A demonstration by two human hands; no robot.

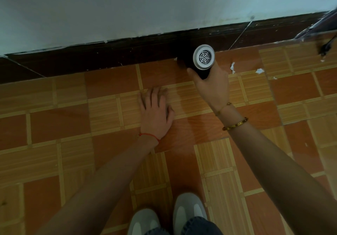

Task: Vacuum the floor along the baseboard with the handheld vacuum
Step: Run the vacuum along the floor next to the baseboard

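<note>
The person is crouching over the tiled floor, with the left hand lying flat on a tile, fingers straight and spread, holding nothing; a red string is circling that wrist. Just to its right, the right hand is gripping the black body of the handheld vacuum, fingers wrapped round it, with gold bracelets sitting on the wrist. The vacuum's white vented end is facing up toward the viewer, while its dark front end is pressing into the corner where the floor is meeting the dark brown baseboard; whether the nozzle is touching the baseboard itself I cannot tell. To the right of the vacuum, white scraps are lying on the tiles near the baseboard, well apart from one another. At the far right edge, something dark and blurred is hanging near the floor. The pale wall is rising above the baseboard, and two light shoes are standing at the bottom.
</note>
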